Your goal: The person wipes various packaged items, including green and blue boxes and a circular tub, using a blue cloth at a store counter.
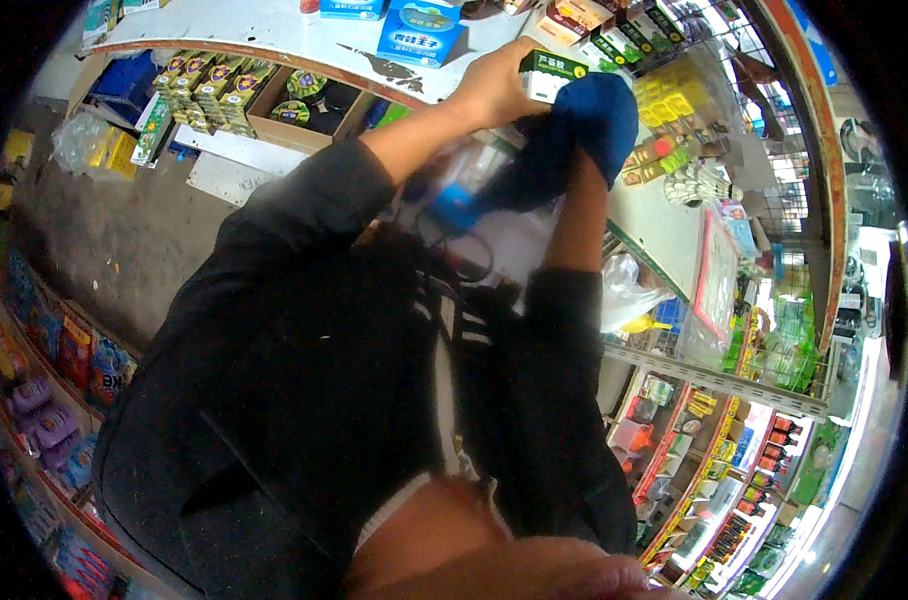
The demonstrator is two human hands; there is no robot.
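My left hand (491, 86) grips a small green and white carton (550, 77) by its left end, above the white shelf. The carton bears writing. A dark blue cloth (602, 112) covers my right hand (587, 171), so that only the wrist shows and the fingers are hidden. The cloth meets the carton's right end, and a loose part of it hangs down toward my chest. Similar green and white cartons (626, 41) stand in rows just beyond, beside a brown carton (566, 21).
Blue boxes (420, 34) stand on the white shelf (289, 30). Below it are a cardboard box of round tins (298, 124) and stacked small boxes (212, 82). To the right lie yellow packs (662, 97) and shuttlecocks (700, 185), near a wire grid (791, 154). Stocked shelves (694, 457) stand at lower right.
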